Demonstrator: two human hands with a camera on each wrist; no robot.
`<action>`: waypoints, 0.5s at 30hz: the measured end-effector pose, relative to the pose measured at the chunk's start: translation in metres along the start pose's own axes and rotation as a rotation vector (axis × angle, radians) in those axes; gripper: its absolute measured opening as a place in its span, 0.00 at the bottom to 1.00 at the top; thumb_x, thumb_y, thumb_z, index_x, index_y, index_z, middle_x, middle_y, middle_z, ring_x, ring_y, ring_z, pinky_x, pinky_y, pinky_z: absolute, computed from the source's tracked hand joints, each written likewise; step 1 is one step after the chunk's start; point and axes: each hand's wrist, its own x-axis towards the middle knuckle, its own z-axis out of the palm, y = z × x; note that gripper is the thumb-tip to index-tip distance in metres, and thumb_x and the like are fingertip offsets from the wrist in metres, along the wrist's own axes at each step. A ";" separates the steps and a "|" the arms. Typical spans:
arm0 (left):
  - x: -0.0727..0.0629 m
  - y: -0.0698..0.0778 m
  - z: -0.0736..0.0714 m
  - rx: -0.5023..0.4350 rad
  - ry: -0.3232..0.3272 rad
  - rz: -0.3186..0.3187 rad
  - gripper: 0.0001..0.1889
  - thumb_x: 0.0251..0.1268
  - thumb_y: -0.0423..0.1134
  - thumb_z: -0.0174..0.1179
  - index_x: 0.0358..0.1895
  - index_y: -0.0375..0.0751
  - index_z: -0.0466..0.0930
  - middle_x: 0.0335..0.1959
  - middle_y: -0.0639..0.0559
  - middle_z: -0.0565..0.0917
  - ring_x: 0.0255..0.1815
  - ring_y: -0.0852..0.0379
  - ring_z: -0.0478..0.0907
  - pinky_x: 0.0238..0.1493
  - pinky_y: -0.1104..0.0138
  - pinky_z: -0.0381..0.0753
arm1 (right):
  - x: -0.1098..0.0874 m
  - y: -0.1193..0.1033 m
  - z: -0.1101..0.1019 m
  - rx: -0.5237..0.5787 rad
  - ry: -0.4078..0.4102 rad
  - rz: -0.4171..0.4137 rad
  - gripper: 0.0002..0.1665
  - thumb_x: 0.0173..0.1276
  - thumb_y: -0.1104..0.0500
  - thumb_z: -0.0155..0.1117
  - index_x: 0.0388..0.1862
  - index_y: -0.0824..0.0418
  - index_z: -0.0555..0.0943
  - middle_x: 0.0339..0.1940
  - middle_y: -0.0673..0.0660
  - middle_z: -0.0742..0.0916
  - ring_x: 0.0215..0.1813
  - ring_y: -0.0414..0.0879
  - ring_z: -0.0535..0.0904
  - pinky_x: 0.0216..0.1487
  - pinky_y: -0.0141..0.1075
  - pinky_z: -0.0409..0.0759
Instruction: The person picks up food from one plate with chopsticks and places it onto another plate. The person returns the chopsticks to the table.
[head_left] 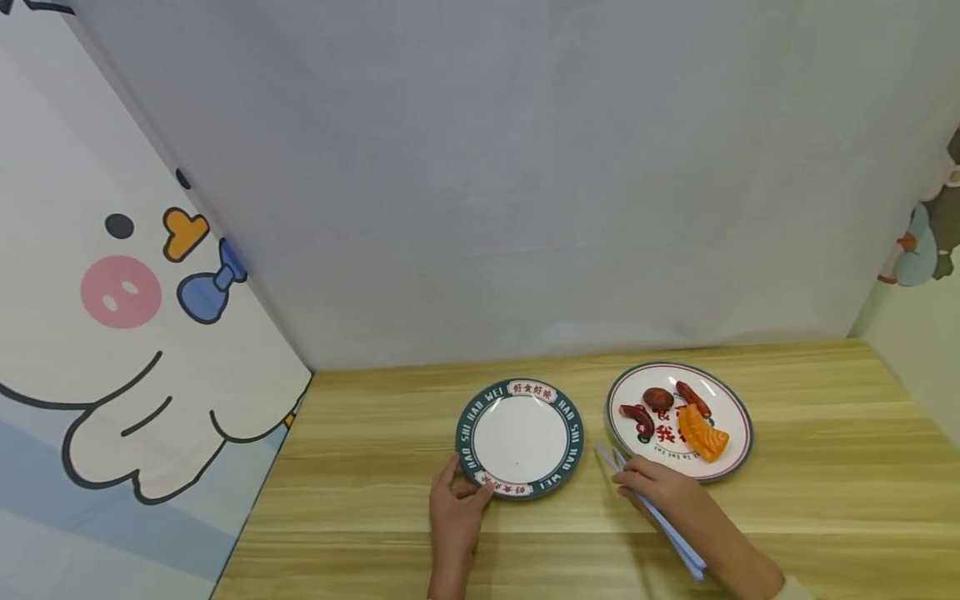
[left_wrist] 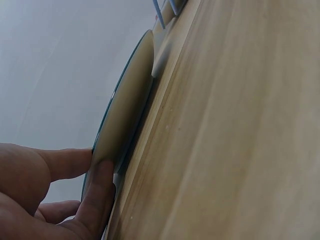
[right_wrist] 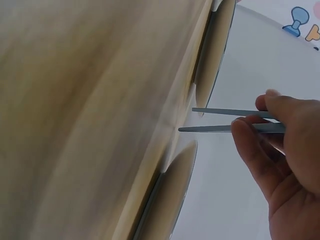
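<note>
My left hand [head_left: 456,515] grips the near-left rim of a white plate [head_left: 517,437] with a green lettered border. In the left wrist view, the thumb and fingers of that hand [left_wrist: 30,185] pinch the edge of the plate [left_wrist: 125,105]. Pale blue chopsticks [head_left: 671,533] are held in my right hand [head_left: 675,500], their tips slightly apart over the wood between two plates. Nothing sits between the chopstick tips [right_wrist: 205,129] in the right wrist view.
A second white plate [head_left: 723,404] stands to the right. On it lie orange salmon slices [head_left: 702,433], a long red piece [head_left: 692,398], a round brown piece [head_left: 657,398] and a curled dark red piece [head_left: 639,421]. A pale wall backs the wooden table [head_left: 360,467].
</note>
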 end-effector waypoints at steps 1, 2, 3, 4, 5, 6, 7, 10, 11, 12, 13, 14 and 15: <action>0.000 0.000 0.000 0.001 0.000 -0.001 0.40 0.58 0.21 0.71 0.76 0.27 0.67 0.61 0.37 0.75 0.46 0.51 0.80 0.37 0.69 0.85 | 0.000 0.000 0.000 -0.004 -0.014 -0.001 0.28 0.88 0.47 0.43 0.39 0.57 0.87 0.38 0.48 0.85 0.35 0.39 0.81 0.39 0.26 0.80; 0.000 0.000 0.000 0.003 0.000 -0.002 0.40 0.58 0.21 0.72 0.77 0.27 0.67 0.61 0.37 0.75 0.46 0.51 0.80 0.37 0.69 0.86 | 0.000 0.000 0.000 -0.006 -0.028 -0.001 0.29 0.89 0.47 0.42 0.40 0.57 0.88 0.39 0.48 0.85 0.36 0.39 0.81 0.40 0.26 0.80; 0.001 0.000 0.000 0.004 -0.001 -0.003 0.40 0.59 0.22 0.72 0.77 0.27 0.67 0.61 0.37 0.75 0.46 0.51 0.80 0.37 0.69 0.86 | 0.000 0.000 0.000 -0.010 -0.042 -0.003 0.29 0.89 0.47 0.41 0.40 0.57 0.87 0.39 0.48 0.84 0.37 0.39 0.81 0.40 0.25 0.80; 0.001 0.001 0.000 0.005 -0.001 -0.004 0.40 0.59 0.22 0.72 0.77 0.27 0.67 0.61 0.37 0.75 0.46 0.51 0.80 0.37 0.69 0.86 | 0.000 0.000 0.000 -0.008 -0.056 -0.003 0.30 0.89 0.47 0.39 0.41 0.57 0.87 0.39 0.48 0.84 0.37 0.39 0.80 0.40 0.25 0.80; 0.001 0.001 0.000 0.005 -0.001 -0.003 0.40 0.59 0.22 0.72 0.77 0.27 0.67 0.61 0.37 0.75 0.46 0.51 0.80 0.37 0.69 0.86 | 0.000 0.000 0.000 -0.004 -0.070 -0.005 0.30 0.89 0.47 0.38 0.41 0.57 0.87 0.39 0.47 0.83 0.37 0.39 0.79 0.40 0.24 0.79; 0.001 0.001 0.000 0.006 -0.001 -0.002 0.40 0.59 0.22 0.72 0.77 0.28 0.67 0.62 0.37 0.75 0.46 0.51 0.80 0.37 0.69 0.86 | 0.000 0.000 0.000 -0.006 -0.081 -0.007 0.30 0.89 0.47 0.38 0.42 0.57 0.88 0.39 0.47 0.83 0.38 0.39 0.78 0.40 0.24 0.78; 0.001 0.000 0.000 0.004 -0.001 -0.002 0.41 0.59 0.21 0.71 0.77 0.28 0.67 0.62 0.37 0.75 0.46 0.51 0.80 0.37 0.69 0.86 | 0.001 0.000 0.000 -0.011 -0.095 -0.011 0.27 0.89 0.49 0.42 0.43 0.57 0.88 0.40 0.47 0.83 0.38 0.39 0.78 0.40 0.25 0.79; 0.001 0.000 0.000 0.006 -0.001 -0.007 0.40 0.59 0.21 0.71 0.77 0.27 0.67 0.62 0.37 0.75 0.46 0.51 0.80 0.37 0.69 0.86 | 0.000 -0.001 -0.002 -0.018 -0.151 -0.011 0.07 0.77 0.60 0.62 0.44 0.57 0.88 0.40 0.48 0.82 0.38 0.40 0.78 0.40 0.27 0.79; 0.001 0.000 0.001 0.006 0.000 -0.012 0.40 0.59 0.21 0.71 0.77 0.28 0.66 0.61 0.37 0.75 0.46 0.51 0.80 0.37 0.69 0.86 | 0.000 -0.002 -0.002 -0.020 -0.169 -0.009 0.08 0.69 0.64 0.67 0.44 0.57 0.88 0.40 0.49 0.82 0.38 0.40 0.78 0.40 0.27 0.80; 0.001 0.000 0.001 0.007 0.000 -0.017 0.40 0.59 0.21 0.71 0.77 0.28 0.66 0.61 0.37 0.75 0.46 0.51 0.80 0.37 0.69 0.86 | 0.000 -0.003 -0.003 -0.026 -0.188 -0.007 0.13 0.61 0.67 0.70 0.44 0.57 0.88 0.41 0.49 0.82 0.39 0.40 0.78 0.40 0.28 0.81; 0.001 -0.001 0.001 0.009 0.000 -0.022 0.40 0.59 0.21 0.71 0.77 0.28 0.66 0.61 0.38 0.75 0.46 0.51 0.80 0.38 0.69 0.86 | 0.000 -0.005 -0.003 -0.027 -0.205 -0.003 0.18 0.54 0.70 0.72 0.45 0.57 0.88 0.41 0.50 0.82 0.39 0.41 0.78 0.40 0.29 0.81; 0.001 -0.001 0.000 0.009 0.000 -0.020 0.40 0.59 0.21 0.71 0.77 0.28 0.66 0.61 0.37 0.75 0.46 0.50 0.80 0.38 0.69 0.86 | 0.001 -0.006 -0.004 -0.027 -0.219 0.006 0.20 0.52 0.71 0.74 0.44 0.57 0.88 0.42 0.50 0.82 0.39 0.41 0.78 0.39 0.30 0.82; 0.002 -0.001 0.000 0.009 0.000 -0.024 0.41 0.59 0.21 0.71 0.77 0.28 0.66 0.61 0.37 0.75 0.46 0.50 0.80 0.38 0.69 0.86 | 0.001 -0.007 -0.005 -0.031 -0.230 0.011 0.20 0.52 0.71 0.75 0.44 0.57 0.88 0.43 0.50 0.82 0.40 0.41 0.79 0.39 0.31 0.82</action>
